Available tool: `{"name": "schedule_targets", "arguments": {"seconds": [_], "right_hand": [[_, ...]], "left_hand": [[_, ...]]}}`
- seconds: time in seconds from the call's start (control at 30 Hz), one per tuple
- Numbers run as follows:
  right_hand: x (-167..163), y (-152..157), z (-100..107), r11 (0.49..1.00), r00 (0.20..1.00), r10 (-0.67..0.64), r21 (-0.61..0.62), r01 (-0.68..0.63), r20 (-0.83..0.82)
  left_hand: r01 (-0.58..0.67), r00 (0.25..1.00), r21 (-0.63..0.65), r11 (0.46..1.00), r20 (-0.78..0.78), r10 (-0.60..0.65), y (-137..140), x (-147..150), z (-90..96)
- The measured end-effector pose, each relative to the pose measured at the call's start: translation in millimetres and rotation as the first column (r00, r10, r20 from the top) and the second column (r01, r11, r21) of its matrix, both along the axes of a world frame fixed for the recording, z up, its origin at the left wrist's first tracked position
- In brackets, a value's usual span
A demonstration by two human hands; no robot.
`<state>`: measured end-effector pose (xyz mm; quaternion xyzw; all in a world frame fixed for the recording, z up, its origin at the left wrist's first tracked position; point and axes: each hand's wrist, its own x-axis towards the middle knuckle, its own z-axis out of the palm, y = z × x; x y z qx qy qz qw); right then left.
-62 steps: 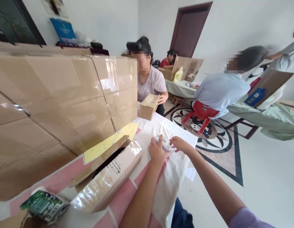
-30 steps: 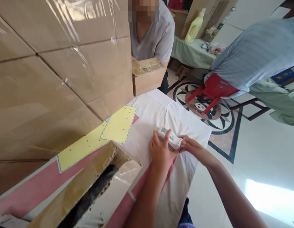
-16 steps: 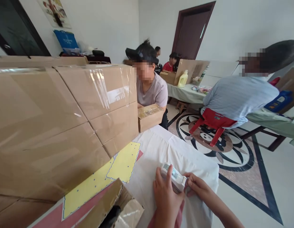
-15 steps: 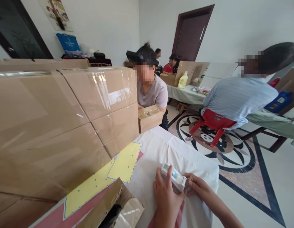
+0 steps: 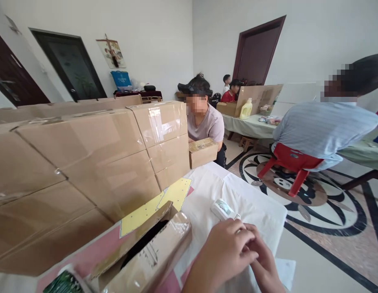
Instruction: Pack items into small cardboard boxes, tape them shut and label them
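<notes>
Left hand: right of the open carton (image 5: pixel 155 252), fingers curled against the other hand; whether the left hand (image 5: pixel 222 252) grips anything is hidden.
Right hand: farther right of the carton, fingers bent inward; I cannot tell whether the right hand (image 5: pixel 264 254) holds something.
Green-printed pack (image 5: pixel 63 283): left of the carton's near end, partly out of view.
White device (image 5: pixel 221 208): lying on the cloth right of the carton's far end, its near end overlapped by the hands.
Tablecloth (image 5: pixel 253 201): creased white under and right of the carton, pink-and-white along its left.
Yellow dotted patch (image 5: pixel 140 215): just beyond the carton's left side.
Stacked boxes (image 5: pixel 112 162): a taped brown wall beyond the patch.
Small box (image 5: pixel 204 154): beyond the carton, before a person in a pale top (image 5: pixel 209 124).
Red stool (image 5: pixel 294 158): beyond and right of the carton, someone in light blue seated, on a panda-patterned floor (image 5: pixel 280 183).
Green-covered table (image 5: pixel 253 129): farther beyond, bearing a yellow bottle (image 5: pixel 246 109).
Dark red door (image 5: pixel 258 57): in the white wall farthest from the carton.
</notes>
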<state>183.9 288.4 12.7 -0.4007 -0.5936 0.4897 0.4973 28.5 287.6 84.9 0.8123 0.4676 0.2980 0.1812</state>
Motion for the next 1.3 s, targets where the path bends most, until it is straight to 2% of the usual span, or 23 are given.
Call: {"name": "schedule_targets", "arguments": {"seconds": [0.13, 0.27, 0.37, 0.47, 0.53, 0.63, 0.7, 0.73, 0.83, 0.87, 0.93, 1.0, 1.07, 1.1, 1.2, 1.3], "right_hand": [[-7, -6, 17, 0.991, 1.0, 0.022, 0.132, -0.024, 0.013], [-10, -12, 27, 0.977, 0.998, 0.052, 0.208, -0.055, 0.019], [-12, -16, 27, 0.982, 0.998, 0.064, 0.176, -0.068, 0.027], [-16, -16, 19, 0.995, 0.998, 0.061, 0.075, -0.063, 0.017], [-24, -8, 14, 0.996, 0.998, 0.059, 0.059, -0.061, 0.035], [-45, 14, 20, 0.974, 0.986, 0.115, 0.18, -0.135, 0.12], [-68, 33, 36, 0.915, 0.956, 0.213, 0.301, -0.268, 0.202], [-81, 43, 45, 0.866, 0.929, 0.272, 0.357, -0.351, 0.252], [-124, 66, 69, 0.664, 0.805, 0.436, 0.46, -0.59, 0.402], [-136, 72, 73, 0.594, 0.761, 0.487, 0.475, -0.649, 0.429], [-155, 78, 70, 0.495, 0.704, 0.552, 0.503, -0.708, 0.447], [-163, 79, 61, 0.454, 0.699, 0.581, 0.547, -0.703, 0.416], [-163, 76, 50, 0.468, 0.715, 0.6, 0.568, -0.677, 0.359], [-163, 73, 47, 0.495, 0.721, 0.611, 0.553, -0.671, 0.327], [-160, 66, 43, 0.59, 0.723, 0.639, 0.437, -0.679, 0.261], [-159, 62, 44, 0.633, 0.722, 0.654, 0.36, -0.685, 0.224]], "left_hand": [[-0.095, 0.989, 0.015, 0.995, -0.114, 0.096, -19, -12, 29.8], [-0.104, 0.989, 0.07, 0.992, -0.095, 0.111, -33, -15, 51.3], [-0.078, 0.986, 0.138, 0.987, -0.135, 0.097, -39, -15, 60.5], [-0.091, 0.982, 0.212, 0.973, -0.142, 0.122, -46, -25, 71.5], [-0.178, 0.977, 0.227, 0.957, -0.079, 0.2, -55, -44, 79.9], [-0.407, 0.913, 0.18, 0.895, 0.064, 0.402, -80, -88, 88.9], [-0.578, 0.815, 0.103, 0.81, 0.136, 0.564, -103, -121, 91.1], [-0.653, 0.753, 0.055, 0.755, 0.153, 0.64, -115, -136, 91.6], [-0.774, 0.614, -0.119, 0.623, 0.1, 0.783, -144, -168, 93.2], [-0.783, 0.595, -0.183, 0.595, 0.059, 0.801, -150, -175, 93.8], [-0.766, 0.603, -0.303, 0.567, -0.031, 0.797, -153, -184, 93.7], [-0.732, 0.634, -0.385, 0.562, -0.083, 0.769, -149, -188, 90.7], [-0.702, 0.659, -0.431, 0.567, -0.09, 0.747, -142, -188, 85.1], [-0.692, 0.662, -0.446, 0.567, -0.079, 0.746, -138, -187, 81.9], [-0.659, 0.654, -0.504, 0.558, -0.017, 0.756, -126, -179, 73.8], [-0.616, 0.653, -0.549, 0.565, 0.045, 0.756, -114, -173, 68.3]]}}
